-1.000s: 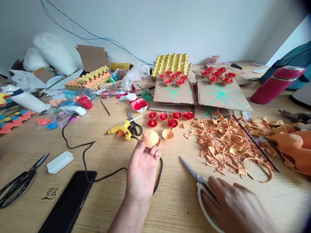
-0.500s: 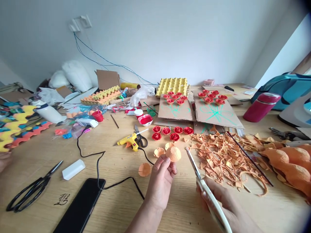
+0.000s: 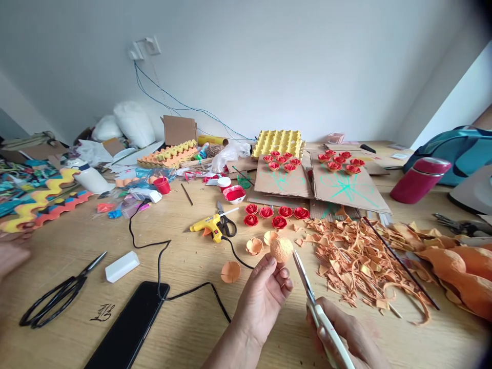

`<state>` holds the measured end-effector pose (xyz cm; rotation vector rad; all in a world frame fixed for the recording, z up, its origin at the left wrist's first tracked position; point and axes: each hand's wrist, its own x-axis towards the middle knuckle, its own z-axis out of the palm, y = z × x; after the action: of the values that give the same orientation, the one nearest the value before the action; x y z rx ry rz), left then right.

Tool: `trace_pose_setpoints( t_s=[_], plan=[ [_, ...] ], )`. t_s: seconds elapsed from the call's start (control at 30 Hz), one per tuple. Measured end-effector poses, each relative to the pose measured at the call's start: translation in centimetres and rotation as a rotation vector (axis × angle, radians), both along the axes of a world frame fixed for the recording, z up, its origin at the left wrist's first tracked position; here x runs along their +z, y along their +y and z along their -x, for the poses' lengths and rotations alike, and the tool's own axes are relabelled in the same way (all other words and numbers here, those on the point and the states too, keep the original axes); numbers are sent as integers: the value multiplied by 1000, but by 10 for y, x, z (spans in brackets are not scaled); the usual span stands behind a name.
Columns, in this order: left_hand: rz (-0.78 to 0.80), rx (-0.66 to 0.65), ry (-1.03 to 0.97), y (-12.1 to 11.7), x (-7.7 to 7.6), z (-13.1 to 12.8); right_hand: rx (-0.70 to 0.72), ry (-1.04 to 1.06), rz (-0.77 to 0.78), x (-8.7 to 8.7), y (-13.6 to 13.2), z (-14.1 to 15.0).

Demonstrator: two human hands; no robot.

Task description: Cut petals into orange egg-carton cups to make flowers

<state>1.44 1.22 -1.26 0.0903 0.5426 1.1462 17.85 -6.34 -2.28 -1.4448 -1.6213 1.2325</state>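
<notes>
Between the thumb and fingers of my left hand (image 3: 265, 294) is an orange egg-carton cup (image 3: 282, 250), its rounded, bumpy side facing me. My right hand (image 3: 342, 328) grips white-handled scissors (image 3: 317, 312), the blades looking closed and pointing up beside the cup without visibly cutting it. Just beyond my left hand lie a petalled orange cup (image 3: 254, 246), another small cup (image 3: 270, 237) and a slit cup (image 3: 230, 272). Several red paper roses (image 3: 279, 222) sit behind them. Orange carton scraps (image 3: 353, 261) are heaped to the right of the scissors.
A yellow glue gun (image 3: 209, 227) lies mid-table, its black cord running past a phone (image 3: 130, 328). Black scissors (image 3: 63, 297) rest at left. Cardboard pieces (image 3: 346, 192) bear more red flowers. A red bottle (image 3: 418, 180) stands at right. Another person's hand (image 3: 13, 253) shows at the left edge.
My left hand and the cup have shifted slightly right, nearer the scissor tips. The whole view has moved a little, with the table's things appearing further right. Both hands keep their holds.
</notes>
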Motion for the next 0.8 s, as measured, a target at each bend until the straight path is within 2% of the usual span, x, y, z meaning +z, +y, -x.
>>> trace_pose_setpoints(
  t_s=[0.27, 0.43, 0.53, 0.7, 0.8],
  plan=[
    [-131, -88, 47, -9, -5, -4, 61, 116, 23, -2, 1, 2],
    [-203, -92, 131, -11, -7, -7, -93, 112, 11, 6, -4, 9],
    [-232, -120, 176, -12, -10, -10, -94, 160, -25, 8, -7, 11],
    [-244, -166, 186, -14, -16, -15, -4, 156, -30, -5, -5, 6],
    [-278, -177, 213, -16, -17, -17, 1, 163, -78, -11, -4, 4]
  ],
)
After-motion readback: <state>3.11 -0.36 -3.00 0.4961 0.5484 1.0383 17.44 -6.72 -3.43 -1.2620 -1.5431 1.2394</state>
